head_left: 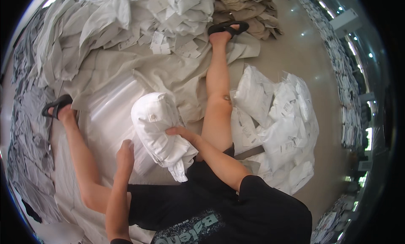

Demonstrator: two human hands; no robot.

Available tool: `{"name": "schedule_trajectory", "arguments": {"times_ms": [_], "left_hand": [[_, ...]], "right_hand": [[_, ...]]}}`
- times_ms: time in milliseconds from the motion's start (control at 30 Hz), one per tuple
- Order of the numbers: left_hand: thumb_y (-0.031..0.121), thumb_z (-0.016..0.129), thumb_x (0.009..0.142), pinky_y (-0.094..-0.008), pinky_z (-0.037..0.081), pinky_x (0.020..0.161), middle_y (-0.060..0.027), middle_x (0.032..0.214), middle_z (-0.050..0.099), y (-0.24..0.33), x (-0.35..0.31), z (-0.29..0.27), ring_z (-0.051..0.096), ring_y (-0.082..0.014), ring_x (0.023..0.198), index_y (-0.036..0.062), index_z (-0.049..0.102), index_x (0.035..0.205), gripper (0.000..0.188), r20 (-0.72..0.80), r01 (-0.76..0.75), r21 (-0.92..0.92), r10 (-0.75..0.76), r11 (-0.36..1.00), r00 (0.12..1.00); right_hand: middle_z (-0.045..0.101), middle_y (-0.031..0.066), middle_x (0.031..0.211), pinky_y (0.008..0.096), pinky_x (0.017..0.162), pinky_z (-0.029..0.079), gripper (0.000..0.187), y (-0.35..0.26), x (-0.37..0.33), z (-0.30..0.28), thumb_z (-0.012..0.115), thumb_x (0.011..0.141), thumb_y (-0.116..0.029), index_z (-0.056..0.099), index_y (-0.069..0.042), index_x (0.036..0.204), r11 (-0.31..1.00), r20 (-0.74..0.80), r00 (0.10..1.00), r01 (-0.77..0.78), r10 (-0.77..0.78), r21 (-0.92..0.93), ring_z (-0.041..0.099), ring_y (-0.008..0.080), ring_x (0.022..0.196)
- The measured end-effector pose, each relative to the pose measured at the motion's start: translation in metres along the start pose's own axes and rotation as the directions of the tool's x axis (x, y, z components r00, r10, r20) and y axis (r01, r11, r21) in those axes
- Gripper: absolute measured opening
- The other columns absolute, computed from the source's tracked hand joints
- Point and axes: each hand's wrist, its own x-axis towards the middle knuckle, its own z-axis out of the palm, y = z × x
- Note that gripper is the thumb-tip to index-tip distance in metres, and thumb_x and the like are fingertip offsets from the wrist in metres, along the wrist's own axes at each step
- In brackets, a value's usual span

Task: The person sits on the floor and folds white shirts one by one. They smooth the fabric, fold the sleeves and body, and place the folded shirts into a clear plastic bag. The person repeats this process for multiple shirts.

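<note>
Folded white trousers, with a button showing on top, are bunched in front of my body between my legs. My right hand grips them from the right side, thumb on top, and its other fingers are hidden by the cloth. A loose end of the trousers hangs down toward my black shirt. To the left, my left hand has its fingers drawn together over a stack of clear plastic bags. Whether it pinches a bag edge is too small to tell.
Filled clear bags of white garments lie in a heap right of my right leg. Ahead are piles of white clothing and brown clothing. Grey clothes line the left. Beige cloth covers the floor beneath.
</note>
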Motion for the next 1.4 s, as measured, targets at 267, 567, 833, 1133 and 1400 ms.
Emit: {"name": "schedule_trajectory", "arguments": {"times_ms": [267,567,833,1133,1400], "left_hand": [[0.001,0.062,0.097,-0.0500,0.051,0.081,-0.0176,0.095,0.064,0.029,0.007,-0.014,0.063,-0.0389,0.093,-0.0009,0.065,0.106,0.010,-0.018,-0.371,0.149,0.378,0.917,0.926],[0.003,0.068,0.095,-0.0530,0.050,0.064,-0.0197,0.078,0.066,0.036,-0.012,0.009,0.066,-0.0434,0.070,0.0016,0.065,0.098,0.005,-0.104,-0.269,0.012,0.269,0.963,0.958],[0.001,0.070,0.091,-0.0497,0.051,0.061,-0.0212,0.072,0.066,0.019,-0.021,0.018,0.067,-0.0416,0.066,0.0041,0.072,0.097,0.007,-0.019,-0.178,0.054,0.180,0.982,0.984],[0.007,0.073,0.090,-0.0529,0.055,0.073,-0.0216,0.099,0.077,0.040,-0.012,0.011,0.073,-0.0451,0.084,0.0038,0.075,0.111,0.021,-0.074,-0.211,0.031,0.213,0.977,0.974],[0.009,0.077,0.087,-0.0450,0.059,0.073,-0.0227,0.089,0.078,0.025,-0.013,0.031,0.078,-0.0399,0.082,-0.0029,0.076,0.099,0.017,-0.090,-0.103,-0.186,0.088,0.977,0.992]], "right_hand": [[0.070,0.0142,0.139,0.0412,0.111,0.055,0.076,0.005,-0.011,-0.003,0.082,0.090,-0.028,0.052,-0.004,0.156,0.999,0.013,0.999,-0.029,0.029,0.015,0.069,0.0260,0.125],[0.069,0.0141,0.140,0.0403,0.111,0.055,0.078,0.014,-0.002,-0.003,0.082,0.089,-0.027,0.050,-0.003,0.157,0.998,0.072,0.995,-0.064,0.065,-0.017,0.069,0.0258,0.125],[0.069,0.0141,0.141,0.0394,0.111,0.055,0.080,0.018,-0.002,-0.005,0.083,0.089,-0.026,0.049,-0.003,0.158,0.995,0.100,0.990,-0.093,0.097,-0.040,0.069,0.0257,0.125],[0.068,0.0140,0.142,0.0386,0.111,0.054,0.082,0.027,0.003,-0.005,0.083,0.089,-0.025,0.047,-0.002,0.159,0.991,0.117,0.984,-0.126,0.131,-0.051,0.068,0.0256,0.126],[0.068,0.0138,0.142,0.0380,0.111,0.054,0.080,0.030,0.005,-0.010,0.083,0.089,-0.025,0.048,-0.002,0.158,0.991,0.148,0.983,-0.098,0.111,-0.092,0.069,0.0251,0.125]]}}
